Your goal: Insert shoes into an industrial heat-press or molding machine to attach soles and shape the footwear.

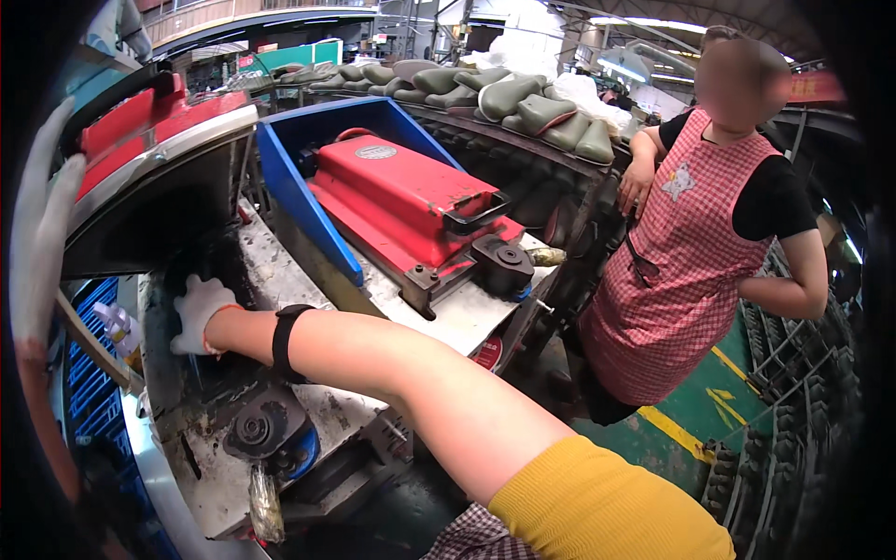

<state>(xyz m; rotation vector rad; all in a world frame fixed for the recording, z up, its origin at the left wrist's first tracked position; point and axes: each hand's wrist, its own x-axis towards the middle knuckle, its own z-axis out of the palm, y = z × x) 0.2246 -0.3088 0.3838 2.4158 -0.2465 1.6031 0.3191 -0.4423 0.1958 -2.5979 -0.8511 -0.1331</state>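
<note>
My left hand (42,215), in a white glove, is raised at the far left edge with its fingers stretched upward. It is next to the lifted red cover (140,131) of a machine; whether it touches the cover I cannot tell. My right hand (199,313), also gloved in white, reaches across into the dark, worn bed (219,359) under that cover, fingers spread. Nothing shows in its grip, though the palm side is hidden. Nearer me on the same machine are a round black clamp part (257,425) and a handle wrapped in clear film (265,504).
Beside it stands a second machine with a lowered red cover (401,191) and a blue surround (280,177). Behind, green boots (518,98) lie piled on a rack. A person in a red checked apron (667,252) stands at right, near dark racks (784,439).
</note>
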